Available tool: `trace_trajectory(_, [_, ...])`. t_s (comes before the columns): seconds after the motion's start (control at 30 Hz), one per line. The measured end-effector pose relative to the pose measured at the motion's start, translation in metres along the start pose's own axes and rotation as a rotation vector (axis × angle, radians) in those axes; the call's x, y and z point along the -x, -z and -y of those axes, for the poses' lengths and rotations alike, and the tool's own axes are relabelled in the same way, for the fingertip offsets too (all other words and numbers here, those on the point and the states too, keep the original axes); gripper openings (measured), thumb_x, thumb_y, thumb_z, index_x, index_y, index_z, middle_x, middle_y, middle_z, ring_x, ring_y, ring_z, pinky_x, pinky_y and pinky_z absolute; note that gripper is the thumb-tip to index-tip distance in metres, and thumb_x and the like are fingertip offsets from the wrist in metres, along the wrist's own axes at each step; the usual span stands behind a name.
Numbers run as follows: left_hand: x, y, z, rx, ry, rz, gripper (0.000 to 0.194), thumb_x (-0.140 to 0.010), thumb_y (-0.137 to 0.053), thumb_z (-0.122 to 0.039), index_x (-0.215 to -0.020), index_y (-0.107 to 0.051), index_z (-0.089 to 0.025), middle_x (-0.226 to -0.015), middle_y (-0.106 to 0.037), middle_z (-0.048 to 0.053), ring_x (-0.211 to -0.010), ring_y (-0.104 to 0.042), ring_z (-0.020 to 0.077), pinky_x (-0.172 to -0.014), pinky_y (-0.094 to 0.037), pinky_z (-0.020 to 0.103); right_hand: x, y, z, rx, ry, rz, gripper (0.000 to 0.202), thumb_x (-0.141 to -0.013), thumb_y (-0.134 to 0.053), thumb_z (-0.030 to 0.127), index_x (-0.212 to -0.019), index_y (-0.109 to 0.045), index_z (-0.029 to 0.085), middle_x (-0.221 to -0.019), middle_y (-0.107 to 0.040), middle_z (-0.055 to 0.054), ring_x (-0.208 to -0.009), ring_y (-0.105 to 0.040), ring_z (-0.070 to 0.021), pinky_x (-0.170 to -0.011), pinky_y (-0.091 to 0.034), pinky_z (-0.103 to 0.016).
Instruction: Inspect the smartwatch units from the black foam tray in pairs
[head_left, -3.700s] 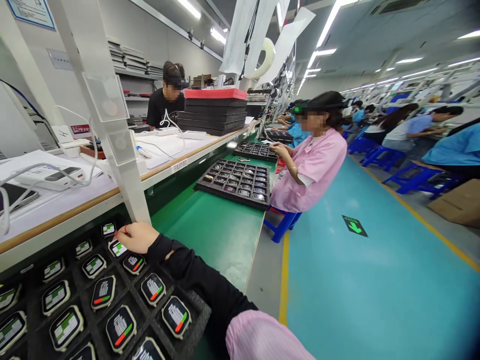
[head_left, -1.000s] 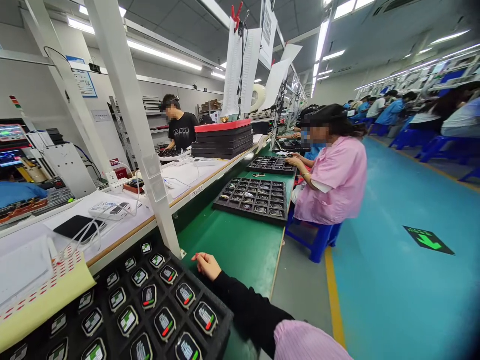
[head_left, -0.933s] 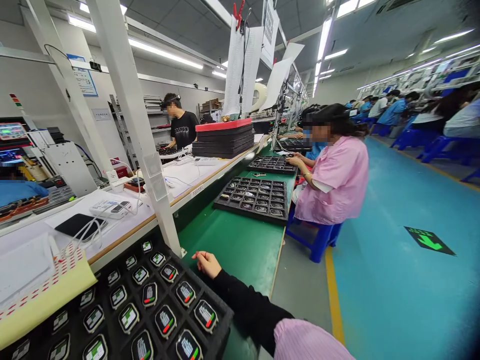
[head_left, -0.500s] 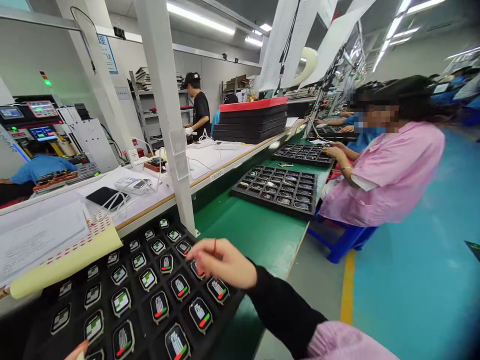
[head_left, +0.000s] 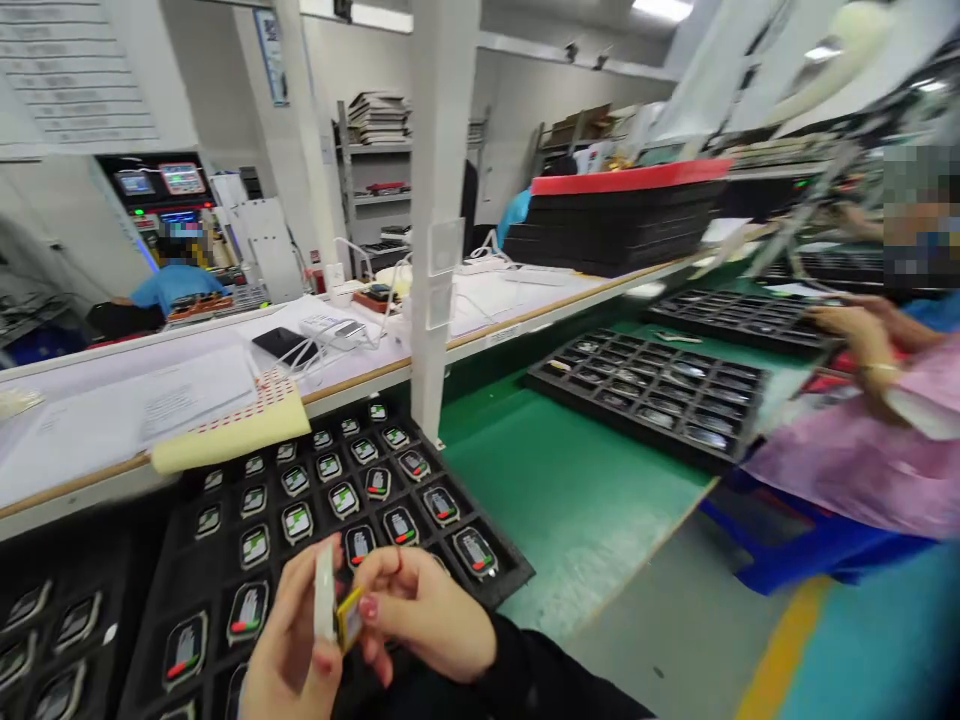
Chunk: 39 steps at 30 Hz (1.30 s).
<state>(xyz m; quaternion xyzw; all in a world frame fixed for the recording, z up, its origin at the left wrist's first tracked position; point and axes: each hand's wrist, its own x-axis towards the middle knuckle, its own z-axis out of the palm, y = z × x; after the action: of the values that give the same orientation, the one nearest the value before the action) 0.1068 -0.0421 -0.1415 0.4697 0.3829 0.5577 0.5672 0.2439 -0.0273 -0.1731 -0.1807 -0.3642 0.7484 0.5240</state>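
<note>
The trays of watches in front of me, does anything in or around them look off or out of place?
Two things look odd. The yellow sheet curls over the front edge of the shelf instead of lying flat. A small white speck shows beside a watch in the left tray; I can't tell what.

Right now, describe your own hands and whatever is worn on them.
The right hand comes out of a black sleeve; a thin reddish band circles one finger, and the thumbnail looks red. The left hand shows no glove or sleeve.
</note>
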Motion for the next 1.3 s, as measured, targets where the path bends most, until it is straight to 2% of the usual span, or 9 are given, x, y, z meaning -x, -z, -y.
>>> trace_trajectory(0.13, [0.004, -0.007, 0.0, 0.224, 0.214, 0.066, 0.069, -0.067, -0.077, -0.071, -0.115, -0.072, -0.021, -0.126, -0.063, 0.013, -0.121, -0.054, 0.0364, -0.101, -0.05, 0.043, 0.008, -0.008, 0.018, 0.151, 0.07, -0.099, 0.039, -0.077, -0.086, 0.044, -0.083, -0.062, 0.014, -0.066, -0.063, -0.001, -0.051, -0.056, -0.0081, -0.047, -0.049, -0.016])
trace_trajectory(0.27, [0.006, -0.008, -0.006, 0.316, 0.237, 0.115, 0.056, -0.076, -0.076, -0.062, -0.113, -0.074, -0.021, -0.121, -0.065, 0.011, -0.118, -0.054, 0.0317, -0.11, -0.039, 0.041, 0.013, -0.016, 0.026, 0.426, 0.249, -0.214, 0.027, -0.083, -0.08, 0.04, -0.083, -0.068, 0.016, -0.072, -0.063, -0.003, -0.055, -0.055, -0.0094, -0.048, -0.049, -0.018])
trace_trajectory(0.4, [0.01, -0.006, -0.006, 0.345, 0.279, 0.155, 0.054, -0.072, -0.08, -0.059, -0.112, -0.074, -0.023, -0.116, -0.066, 0.009, -0.103, -0.057, 0.0234, -0.098, -0.045, 0.032, 0.012, -0.019, 0.021, 0.511, 0.455, -0.276, 0.019, -0.085, -0.078, 0.033, -0.076, -0.069, 0.019, -0.081, -0.058, -0.004, -0.059, -0.059, -0.0124, -0.049, -0.054, -0.023])
trace_trajectory(0.53, [0.012, -0.003, -0.003, 0.368, 0.306, 0.218, 0.066, -0.064, -0.087, -0.058, -0.117, -0.072, -0.021, -0.089, -0.065, 0.007, -0.078, -0.057, 0.0163, -0.072, -0.049, 0.025, 0.011, -0.018, 0.013, 0.405, 0.364, -0.249, 0.027, -0.085, -0.078, 0.037, -0.075, -0.061, 0.019, -0.085, -0.052, -0.001, -0.045, -0.055, -0.0096, -0.037, -0.05, -0.024])
trace_trajectory(0.63, [0.014, 0.0, -0.005, 0.348, 0.339, 0.242, 0.069, -0.065, -0.089, -0.054, -0.123, -0.068, -0.022, -0.079, -0.061, 0.006, -0.073, -0.058, 0.0164, -0.062, -0.047, 0.023, 0.013, -0.016, 0.014, 0.506, 0.349, -0.269, 0.032, -0.084, -0.079, 0.043, -0.077, -0.059, 0.019, -0.086, -0.054, -0.001, -0.048, -0.056, -0.0093, -0.042, -0.048, -0.023])
trace_trajectory(0.8, [0.014, 0.012, -0.017, 0.159, 0.316, 0.189, 0.07, -0.059, -0.095, -0.039, -0.12, -0.068, -0.019, -0.083, -0.062, 0.007, -0.072, -0.06, 0.0167, -0.063, -0.05, 0.023, 0.026, -0.001, 0.036, 0.852, 0.364, -0.296, 0.038, -0.098, -0.055, 0.056, -0.106, -0.067, 0.021, -0.084, -0.065, -0.006, -0.064, -0.06, -0.0149, -0.055, -0.05, -0.024])
trace_trajectory(0.93, [0.013, 0.027, -0.033, 0.017, 0.242, 0.074, 0.069, -0.057, -0.094, -0.039, -0.117, -0.069, -0.016, -0.093, -0.067, 0.012, -0.079, -0.064, 0.0214, -0.07, -0.055, 0.026, 0.031, 0.018, 0.068, 1.024, 0.299, -0.37, 0.047, -0.101, -0.044, 0.057, -0.1, -0.07, 0.018, -0.08, -0.066, -0.008, -0.063, -0.06, -0.0162, -0.048, -0.047, -0.023])
trace_trajectory(1.1, [0.014, 0.039, -0.051, -0.14, 0.174, -0.075, 0.067, -0.054, -0.095, -0.038, -0.112, -0.07, -0.015, -0.09, -0.07, 0.011, -0.078, -0.066, 0.0219, -0.065, -0.055, 0.023, 0.004, 0.037, 0.099, 1.323, 0.161, -0.164, 0.038, -0.1, -0.044, 0.044, -0.099, -0.072, 0.017, -0.085, -0.07, -0.007, -0.062, -0.059, -0.0157, -0.051, -0.044, -0.024])
trace_trajectory(1.3, [0.019, 0.043, -0.054, -0.175, 0.13, -0.177, 0.067, -0.053, -0.095, -0.037, -0.111, -0.07, -0.016, -0.097, -0.072, 0.012, -0.082, -0.068, 0.023, -0.067, -0.056, 0.022, -0.058, 0.057, 0.101, 1.734, 0.035, 0.081, 0.039, -0.102, -0.043, 0.034, -0.082, -0.072, 0.017, -0.055, -0.051, 0.003, -0.049, -0.044, -0.012, -0.053, -0.033, -0.024])
